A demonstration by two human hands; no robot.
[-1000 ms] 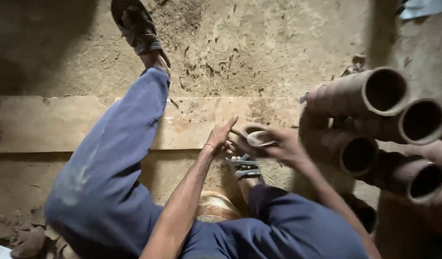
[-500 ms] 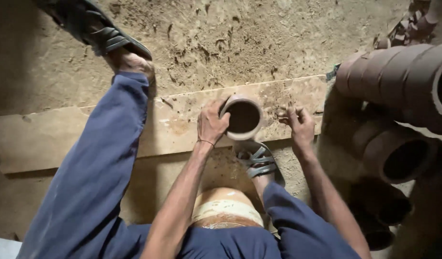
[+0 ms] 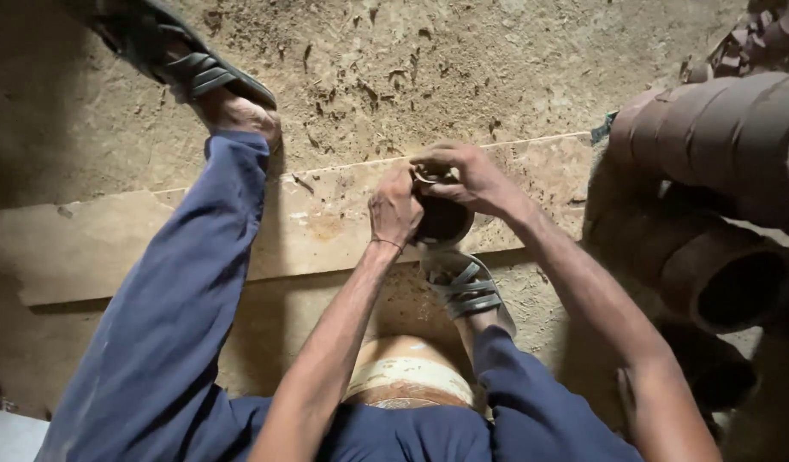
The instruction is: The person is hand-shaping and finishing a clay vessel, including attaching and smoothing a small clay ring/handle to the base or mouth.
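Note:
A small round clay cup [image 3: 444, 221] with a dark hollow stands on a pale wooden plank [image 3: 326, 222] that lies across the dirt floor. My left hand [image 3: 394, 208] grips its left side. My right hand [image 3: 465, 178] closes over its far rim, fingers curled down onto the edge. Both hands hide most of the cup's wall. My legs in blue trousers stretch out to either side, with a sandalled foot [image 3: 463, 287] just below the cup and the other foot [image 3: 198, 73] at the far left.
A stack of brown clay pipes [image 3: 720, 197] lies on its side at the right, open ends towards me. A rounded clay lump [image 3: 409, 372] sits between my legs. Rough dirt floor [image 3: 429, 68] stretches beyond the plank.
The view swung left and the pipes moved to the right edge. My right hand came from the plank onto the cup's rim, so both hands now hold the cup.

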